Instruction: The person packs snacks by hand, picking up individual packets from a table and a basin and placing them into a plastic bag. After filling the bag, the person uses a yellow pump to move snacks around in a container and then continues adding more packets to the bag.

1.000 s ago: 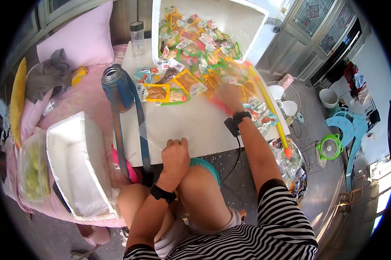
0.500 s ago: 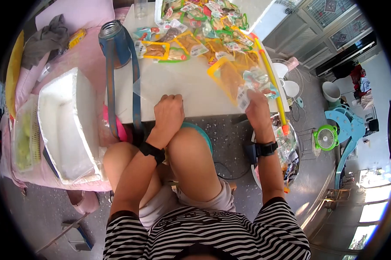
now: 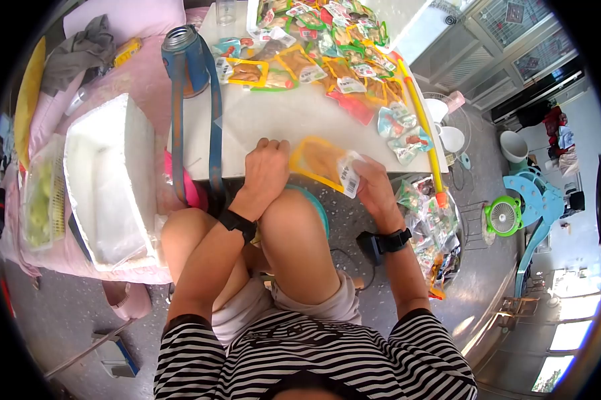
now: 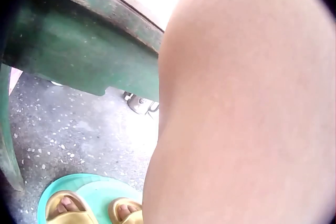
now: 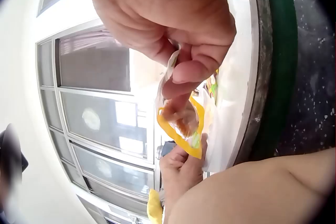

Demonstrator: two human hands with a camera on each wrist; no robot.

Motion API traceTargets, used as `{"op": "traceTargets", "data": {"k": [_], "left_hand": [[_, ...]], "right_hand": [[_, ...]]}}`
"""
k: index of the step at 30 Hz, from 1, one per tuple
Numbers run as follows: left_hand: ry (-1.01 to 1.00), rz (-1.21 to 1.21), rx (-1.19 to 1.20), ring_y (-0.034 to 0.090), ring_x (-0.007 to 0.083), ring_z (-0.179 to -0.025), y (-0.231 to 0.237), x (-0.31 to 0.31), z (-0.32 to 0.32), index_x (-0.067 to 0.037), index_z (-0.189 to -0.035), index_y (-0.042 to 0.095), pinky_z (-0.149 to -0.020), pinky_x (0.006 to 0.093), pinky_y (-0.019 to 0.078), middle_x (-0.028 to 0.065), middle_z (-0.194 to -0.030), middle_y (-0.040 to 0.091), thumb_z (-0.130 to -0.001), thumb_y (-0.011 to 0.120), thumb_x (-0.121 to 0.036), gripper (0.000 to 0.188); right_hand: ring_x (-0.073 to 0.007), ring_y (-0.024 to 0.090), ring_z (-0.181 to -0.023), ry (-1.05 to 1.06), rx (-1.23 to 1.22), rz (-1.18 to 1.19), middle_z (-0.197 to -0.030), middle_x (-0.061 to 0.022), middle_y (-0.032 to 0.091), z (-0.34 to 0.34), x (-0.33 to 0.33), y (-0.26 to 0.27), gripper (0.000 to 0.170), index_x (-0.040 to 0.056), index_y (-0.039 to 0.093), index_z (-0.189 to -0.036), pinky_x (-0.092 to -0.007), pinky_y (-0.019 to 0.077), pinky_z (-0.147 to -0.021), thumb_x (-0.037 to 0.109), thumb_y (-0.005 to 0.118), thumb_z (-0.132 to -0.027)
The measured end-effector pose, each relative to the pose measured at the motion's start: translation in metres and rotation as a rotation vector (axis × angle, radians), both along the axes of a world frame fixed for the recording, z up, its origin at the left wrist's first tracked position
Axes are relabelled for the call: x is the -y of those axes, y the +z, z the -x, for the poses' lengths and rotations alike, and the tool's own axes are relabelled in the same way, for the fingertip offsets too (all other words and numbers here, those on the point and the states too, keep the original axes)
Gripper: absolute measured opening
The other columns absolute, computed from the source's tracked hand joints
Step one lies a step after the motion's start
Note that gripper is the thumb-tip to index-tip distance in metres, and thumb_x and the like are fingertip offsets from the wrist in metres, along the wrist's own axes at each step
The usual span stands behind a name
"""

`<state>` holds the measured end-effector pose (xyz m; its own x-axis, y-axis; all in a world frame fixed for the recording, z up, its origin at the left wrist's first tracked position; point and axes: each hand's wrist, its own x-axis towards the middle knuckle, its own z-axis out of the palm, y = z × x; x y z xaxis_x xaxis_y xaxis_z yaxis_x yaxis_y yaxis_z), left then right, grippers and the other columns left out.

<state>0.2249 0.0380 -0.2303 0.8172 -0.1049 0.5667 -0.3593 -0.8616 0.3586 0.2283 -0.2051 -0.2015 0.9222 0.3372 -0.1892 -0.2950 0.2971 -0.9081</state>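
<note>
Head view: a bed with pink bedding [image 3: 147,83] stood along the left side, adjoining a white-topped table [image 3: 274,113] in front of the seated person. A white foam box [image 3: 404,27], cut off by the upper edge of view, stood at the table's far side with sealed food packets heaped inside and spilling from its mouth. A second white foam box [image 3: 130,173] rested on the bed. Beyond the table's right end, a further heap of packets [image 3: 430,223] lay at a lower level. A yellow rod [image 3: 420,120] with orange ends ran along that end of the table. At the left of the tabletop stood a blue vacuum flask [image 3: 188,70], uncapped, its strap hanging down.

The right hand [image 3: 375,187] was clamped on a yellow-edged food packet [image 3: 319,162], thumb and fingers pinching its white, barcoded end. The packet was held at the table's near edge, between the two hands; its far end was close to the left hand [image 3: 267,167], though contact could not be determined. The left hand lay near the knee, fingers loosely curled together. Smaller items on the tabletop included two blue-and-white packets [image 3: 406,133] near the rod and a red packet [image 3: 352,107].
</note>
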Motion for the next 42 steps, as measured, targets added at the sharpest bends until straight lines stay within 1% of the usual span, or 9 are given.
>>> {"op": "traceTargets", "data": {"k": [6,11,15,24,27,31,33,36,42], "left_hand": [[-0.035,-0.01,0.052,0.056,0.0304,-0.071,0.01,0.003,0.002,-0.002,-0.072,0.053,-0.054,0.0393,0.0494,0.0123,-0.069,0.055,-0.065,0.055,0.001,0.008],[-0.211,0.026,0.04,0.056,0.03,-0.075,0.014,0.004,0.002,-0.002,-0.096,0.062,-0.059,0.0409,0.0482,0.0112,-0.074,0.057,-0.07,0.055,0.0,0.027],[-0.221,-0.004,0.024,0.055,0.0294,-0.077,0.008,0.001,0.002,-0.002,-0.1,0.062,-0.061,0.0393,0.0488,0.0105,-0.078,0.059,-0.068,0.056,0.001,0.033],[-0.194,-0.008,-0.001,0.057,0.0322,-0.077,0.01,0.005,0.002,-0.001,-0.078,0.056,-0.062,0.0402,0.0509,0.0137,-0.076,0.057,-0.065,0.055,0.002,0.014],[-0.226,-0.018,0.01,0.056,0.0312,-0.074,0.007,0.003,-0.001,-0.002,-0.09,0.06,-0.059,0.0405,0.0486,0.0125,-0.074,0.057,-0.065,0.056,0.002,0.025],[-0.144,-0.011,0.042,0.056,0.031,-0.074,0.011,0.001,0.002,-0.001,-0.081,0.058,-0.059,0.0399,0.0485,0.0129,-0.072,0.056,-0.065,0.056,0.002,0.017],[-0.099,-0.059,-0.003,0.056,0.0309,-0.074,0.009,0.0,0.003,0.0,-0.079,0.057,-0.059,0.0394,0.0486,0.0132,-0.072,0.056,-0.065,0.057,0.001,0.015],[-0.063,-0.077,-0.01,0.056,0.0306,-0.073,0.009,0.001,0.005,-0.001,-0.075,0.055,-0.058,0.0391,0.0486,0.0133,-0.072,0.056,-0.065,0.056,0.002,0.011],[-0.076,-0.075,-0.026,0.056,0.0302,-0.072,0.008,0.004,0.003,-0.001,-0.074,0.055,-0.057,0.0383,0.0491,0.0135,-0.07,0.056,-0.065,0.056,0.002,0.01]], "right_hand": [[-0.0166,0.06,-0.101,-0.034,0.012,-0.005,-0.113,-0.0095,0.06,-0.005,-0.005,-0.01,0.037,-0.0069,0.05,-0.122,-0.0302,0.0466,-0.088,0.012,0.05,-0.09],[-0.018,0.06,-0.099,-0.035,0.049,-0.009,-0.113,-0.0092,0.06,-0.015,-0.02,-0.017,0.037,-0.0046,0.049,-0.123,-0.0323,0.0487,-0.085,0.012,0.051,-0.091],[-0.0144,0.066,-0.08,0.026,0.017,0.065,-0.1,-0.008,0.065,-0.012,-0.048,-0.007,0.035,-0.0016,0.054,-0.121,-0.0247,0.0556,-0.063,0.015,0.056,-0.09],[-0.0126,0.059,-0.059,-0.037,0.141,0.623,-0.074,-0.0072,0.063,-0.011,-0.054,0.0,0.01,0.0003,0.061,-0.085,-0.0241,0.0517,-0.053,0.009,0.059,-0.082],[-0.014,0.06,-0.06,-0.221,0.09,0.24,-0.075,-0.0068,0.063,-0.022,-0.077,-0.014,0.01,0.0003,0.061,-0.087,-0.0252,0.0525,-0.055,0.009,0.058,-0.084],[-0.0154,0.062,-0.062,-0.236,0.36,0.094,-0.076,-0.0067,0.063,-0.034,-0.099,-0.032,0.012,-0.0008,0.062,-0.09,-0.0262,0.0534,-0.057,0.009,0.057,-0.086],[-0.0163,0.063,-0.064,-0.229,0.058,-0.036,-0.077,-0.0061,0.064,-0.014,-0.097,-0.006,0.014,-0.0011,0.063,-0.093,-0.026,0.0534,-0.057,0.01,0.057,-0.088],[-0.0172,0.065,-0.066,-0.07,0.11,0.41,-0.079,-0.0061,0.066,-0.016,-0.062,0.012,0.018,0.0002,0.064,-0.099,-0.0263,0.0527,-0.058,0.013,0.059,-0.088],[-0.0279,0.066,-0.073,-0.443,0.742,1.014,-0.088,-0.0166,0.068,-0.156,0.017,-0.04,0.04,-0.0023,0.063,-0.105,-0.0356,0.0523,-0.065,0.025,0.071,-0.077]]}}
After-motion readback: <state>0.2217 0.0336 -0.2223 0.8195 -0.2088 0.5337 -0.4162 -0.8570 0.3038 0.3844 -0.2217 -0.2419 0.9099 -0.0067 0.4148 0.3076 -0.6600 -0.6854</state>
